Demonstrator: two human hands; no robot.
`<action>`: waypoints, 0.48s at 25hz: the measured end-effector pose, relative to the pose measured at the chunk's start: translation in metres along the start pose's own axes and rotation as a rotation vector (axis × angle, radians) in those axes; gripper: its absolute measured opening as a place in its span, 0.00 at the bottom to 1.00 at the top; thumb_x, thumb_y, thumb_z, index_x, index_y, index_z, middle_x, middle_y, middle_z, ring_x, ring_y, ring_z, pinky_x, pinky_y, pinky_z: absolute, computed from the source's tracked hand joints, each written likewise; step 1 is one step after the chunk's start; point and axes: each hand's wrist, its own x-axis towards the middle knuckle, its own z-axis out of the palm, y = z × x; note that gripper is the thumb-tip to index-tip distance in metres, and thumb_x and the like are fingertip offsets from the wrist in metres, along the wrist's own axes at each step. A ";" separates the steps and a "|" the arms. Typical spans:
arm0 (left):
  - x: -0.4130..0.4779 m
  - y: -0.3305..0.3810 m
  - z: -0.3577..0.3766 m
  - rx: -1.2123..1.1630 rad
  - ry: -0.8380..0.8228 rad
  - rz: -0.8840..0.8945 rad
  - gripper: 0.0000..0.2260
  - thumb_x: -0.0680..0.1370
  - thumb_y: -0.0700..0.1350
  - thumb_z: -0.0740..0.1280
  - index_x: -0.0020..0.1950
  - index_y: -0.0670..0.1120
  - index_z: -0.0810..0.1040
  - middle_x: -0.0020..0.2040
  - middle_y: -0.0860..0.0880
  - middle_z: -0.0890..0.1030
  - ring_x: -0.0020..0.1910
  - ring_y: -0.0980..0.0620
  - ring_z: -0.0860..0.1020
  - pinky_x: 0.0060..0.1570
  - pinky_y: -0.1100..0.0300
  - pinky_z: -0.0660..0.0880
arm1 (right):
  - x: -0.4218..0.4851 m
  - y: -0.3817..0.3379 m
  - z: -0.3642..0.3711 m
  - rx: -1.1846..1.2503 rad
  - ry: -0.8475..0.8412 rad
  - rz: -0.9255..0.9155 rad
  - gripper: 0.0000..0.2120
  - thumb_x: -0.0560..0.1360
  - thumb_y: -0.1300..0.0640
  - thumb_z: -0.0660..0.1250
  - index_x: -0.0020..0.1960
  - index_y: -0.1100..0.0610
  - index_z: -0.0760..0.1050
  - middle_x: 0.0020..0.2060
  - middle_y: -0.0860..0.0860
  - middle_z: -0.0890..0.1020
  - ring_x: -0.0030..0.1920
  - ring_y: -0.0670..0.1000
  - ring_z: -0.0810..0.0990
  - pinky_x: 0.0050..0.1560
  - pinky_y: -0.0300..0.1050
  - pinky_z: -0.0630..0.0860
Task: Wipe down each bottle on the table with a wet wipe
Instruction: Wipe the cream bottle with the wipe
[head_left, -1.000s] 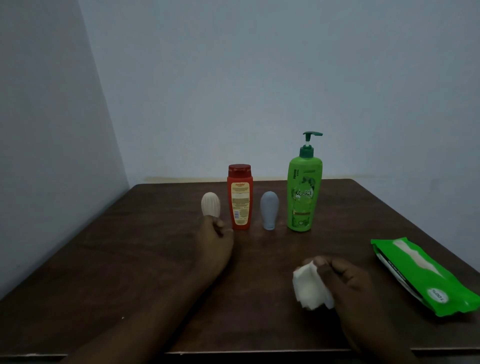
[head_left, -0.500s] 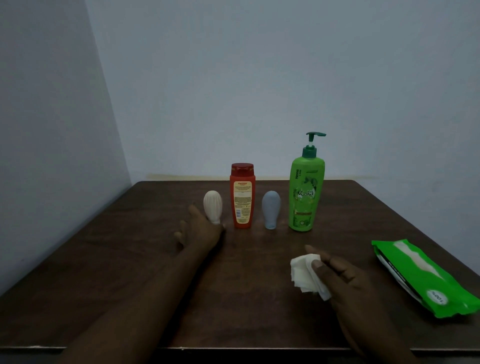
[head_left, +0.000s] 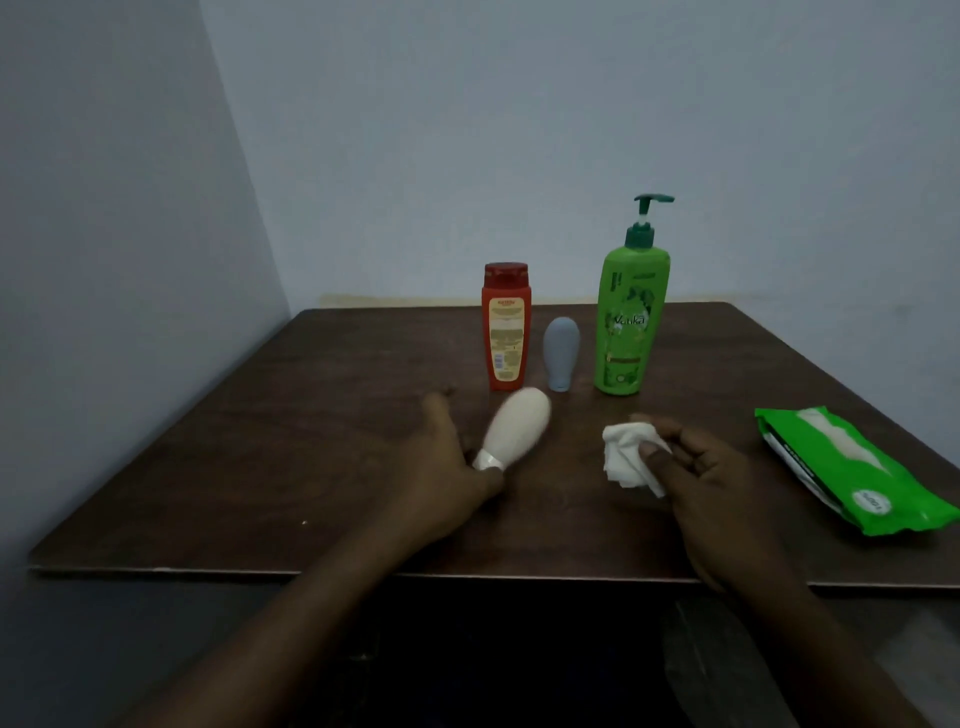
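The left hand (head_left: 447, 462) grips a cream bottle (head_left: 519, 434) by its cap end, tilted over the dark tabletop (head_left: 260, 467). The right hand (head_left: 717, 478) pinches a crumpled wipe (head_left: 626, 457) near it. A red bottle (head_left: 505, 327), grey bottle (head_left: 561, 353) and green bottle (head_left: 631, 322) stand upright behind; a wipe pack (head_left: 852, 467) lies at right.

Left hand (head_left: 447, 460) grips cream bottle (head_left: 519, 431); right hand (head_left: 727, 467) pinches wipe (head_left: 626, 457).

The table (head_left: 260, 467) was dark wood grain, nearly matt. The cream bottle (head_left: 519, 434) and the grey bottle (head_left: 561, 353) looked matt and smooth; the red bottle (head_left: 506, 332) and green pump bottle (head_left: 631, 322) were glossy plastic. My wipe (head_left: 623, 454) was crumpled cloth, the wipe pack (head_left: 841, 467) shiny film.
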 end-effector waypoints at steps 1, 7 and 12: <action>-0.011 0.003 0.002 0.006 -0.010 0.069 0.45 0.71 0.49 0.78 0.77 0.57 0.50 0.52 0.54 0.80 0.47 0.57 0.81 0.47 0.56 0.81 | 0.000 0.000 -0.001 -0.041 0.034 -0.006 0.13 0.79 0.65 0.65 0.52 0.50 0.83 0.47 0.44 0.87 0.49 0.43 0.85 0.52 0.39 0.81; -0.040 -0.009 0.019 -0.075 0.045 0.244 0.39 0.73 0.49 0.75 0.76 0.62 0.54 0.48 0.58 0.78 0.46 0.61 0.80 0.46 0.62 0.80 | -0.011 0.003 0.010 -0.448 0.036 -0.142 0.12 0.78 0.63 0.66 0.53 0.50 0.83 0.47 0.42 0.86 0.47 0.40 0.83 0.48 0.27 0.74; -0.039 -0.026 0.028 -0.252 0.067 0.305 0.42 0.72 0.46 0.77 0.75 0.66 0.52 0.47 0.57 0.79 0.48 0.62 0.81 0.44 0.69 0.77 | -0.012 0.011 0.030 -0.949 -0.107 -0.312 0.20 0.75 0.65 0.67 0.66 0.55 0.77 0.63 0.52 0.81 0.63 0.50 0.79 0.67 0.39 0.68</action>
